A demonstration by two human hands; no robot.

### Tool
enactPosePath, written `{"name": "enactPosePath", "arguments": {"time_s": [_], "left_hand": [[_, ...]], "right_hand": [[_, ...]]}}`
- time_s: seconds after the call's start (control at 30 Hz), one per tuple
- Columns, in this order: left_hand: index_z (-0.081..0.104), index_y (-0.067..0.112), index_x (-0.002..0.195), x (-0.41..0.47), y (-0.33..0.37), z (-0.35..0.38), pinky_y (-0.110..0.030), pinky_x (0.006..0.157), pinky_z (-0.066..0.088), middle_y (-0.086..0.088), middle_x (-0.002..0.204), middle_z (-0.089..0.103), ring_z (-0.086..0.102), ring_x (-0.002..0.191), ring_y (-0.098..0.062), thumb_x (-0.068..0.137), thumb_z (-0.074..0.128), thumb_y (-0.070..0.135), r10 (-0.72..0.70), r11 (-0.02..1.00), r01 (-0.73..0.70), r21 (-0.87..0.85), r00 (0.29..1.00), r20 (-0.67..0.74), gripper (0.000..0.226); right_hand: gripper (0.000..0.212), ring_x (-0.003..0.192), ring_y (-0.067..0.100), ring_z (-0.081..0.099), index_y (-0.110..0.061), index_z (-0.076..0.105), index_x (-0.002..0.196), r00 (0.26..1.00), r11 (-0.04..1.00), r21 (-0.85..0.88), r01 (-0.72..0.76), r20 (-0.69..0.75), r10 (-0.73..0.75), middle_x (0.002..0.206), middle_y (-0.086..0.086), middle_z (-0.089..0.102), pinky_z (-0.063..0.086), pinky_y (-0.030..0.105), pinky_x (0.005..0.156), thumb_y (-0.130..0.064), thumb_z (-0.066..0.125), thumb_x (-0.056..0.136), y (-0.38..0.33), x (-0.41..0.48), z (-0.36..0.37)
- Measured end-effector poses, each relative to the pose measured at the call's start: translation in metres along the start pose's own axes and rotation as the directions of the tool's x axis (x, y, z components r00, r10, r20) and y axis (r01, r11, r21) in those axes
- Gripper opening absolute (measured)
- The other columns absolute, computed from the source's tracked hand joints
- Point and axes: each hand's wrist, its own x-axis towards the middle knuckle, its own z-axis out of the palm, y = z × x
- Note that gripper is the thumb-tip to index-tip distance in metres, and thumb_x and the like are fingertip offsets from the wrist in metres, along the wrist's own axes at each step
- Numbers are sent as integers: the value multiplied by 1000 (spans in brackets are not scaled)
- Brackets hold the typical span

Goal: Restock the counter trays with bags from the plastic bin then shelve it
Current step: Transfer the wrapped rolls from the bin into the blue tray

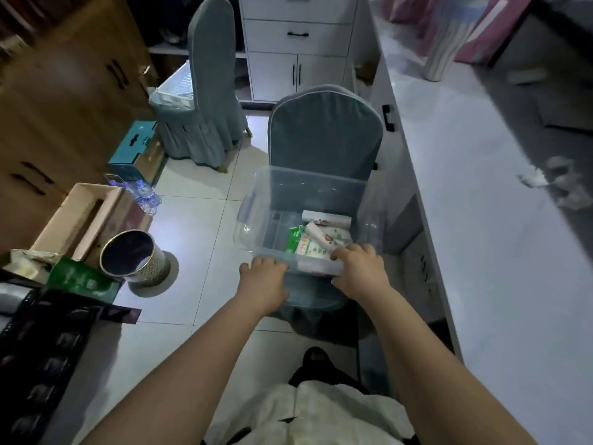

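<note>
A clear plastic bin (308,187) stands on the seat of a grey-blue covered chair (324,130). Inside lie white bags with brown print (324,231) and a green-and-white packet (305,244). My left hand (264,281) grips the bin's near rim at its left. My right hand (361,271) grips the same rim at its right, fingers curled over the edge. No counter trays are in view.
A long white counter (481,220) runs along the right, with a striped vase (449,43) and crumpled tissue (552,184) on it. A metal waste bin (131,255), cardboard boxes (80,216), water bottles and a second covered chair (205,91) stand to the left on the tiled floor.
</note>
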Motion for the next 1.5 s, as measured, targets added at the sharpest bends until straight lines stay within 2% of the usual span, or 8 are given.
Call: {"name": "enactPosePath", "arguments": {"time_s": [0.33, 0.5, 0.67, 0.9, 1.1, 1.27, 1.37, 1.5], "left_hand": [[46, 25, 133, 150, -16, -2, -41, 95, 31, -5, 129, 50, 40, 120, -27, 85, 54, 32, 73, 997, -73, -17, 996, 46, 49], [43, 26, 137, 212, -54, 21, -39, 96, 31, -6, 129, 51, 41, 120, -28, 87, 51, 28, 103, 994, -94, -61, 977, 187, 51], [34, 26, 143, 269, -79, 42, -40, 99, 30, -8, 136, 48, 39, 124, -29, 88, 52, 26, 159, 987, -140, -84, 942, 295, 59], [37, 24, 140, 326, -73, 88, -42, 101, 30, -9, 139, 45, 38, 126, -30, 84, 58, 30, 153, 988, -145, -49, 903, 402, 60], [29, 26, 145, 357, -36, 175, -48, 102, 33, -9, 142, 39, 36, 128, -32, 83, 63, 31, 189, 982, -140, -130, 808, 557, 71], [38, 16, 137, 381, 1, 230, -45, 101, 38, -12, 137, 44, 40, 123, -32, 84, 61, 22, 154, 988, -117, -100, 774, 615, 58], [43, 12, 131, 388, 15, 249, -44, 95, 41, -13, 129, 47, 45, 118, -31, 77, 72, 27, 116, 992, -122, -32, 781, 614, 63], [46, 9, 128, 390, 25, 251, -45, 93, 40, -17, 126, 49, 47, 114, -33, 80, 69, 27, 123, 971, -220, 99, 804, 582, 57]], "right_hand": [[42, 125, 29, 38, -26, 56, 119, 986, 991, 130, -27, 166, 5, 132, 2, 52, 37, 43, 98, -25, 66, 78, 30, 141, 37], [44, 118, 29, 44, -24, 54, 123, 953, 967, 171, -188, 270, 137, 130, 3, 54, 39, 39, 95, -25, 65, 80, 36, 195, 62], [43, 115, 35, 46, -16, 57, 124, 926, 905, 254, -342, 256, 278, 128, 12, 57, 44, 44, 93, -25, 66, 82, 54, 232, 85], [59, 118, 38, 42, -14, 45, 135, 876, 910, 192, -368, 400, 270, 131, 16, 50, 43, 47, 93, -28, 66, 82, 94, 280, 127], [75, 125, 36, 35, -22, 29, 143, 813, 928, 109, -357, 525, 251, 139, 14, 39, 34, 47, 102, -26, 68, 79, 122, 338, 208], [57, 116, 36, 43, -13, 38, 129, 835, 939, 57, -339, 479, 272, 131, 16, 43, 41, 44, 88, -23, 66, 80, 135, 360, 258], [52, 116, 37, 43, -11, 41, 127, 868, 952, 78, -297, 438, 235, 130, 16, 44, 40, 44, 90, -21, 64, 81, 144, 366, 268], [59, 120, 33, 41, -17, 38, 131, 859, 893, 197, -404, 417, 296, 134, 12, 40, 42, 43, 96, -17, 66, 79, 154, 366, 256]]}}
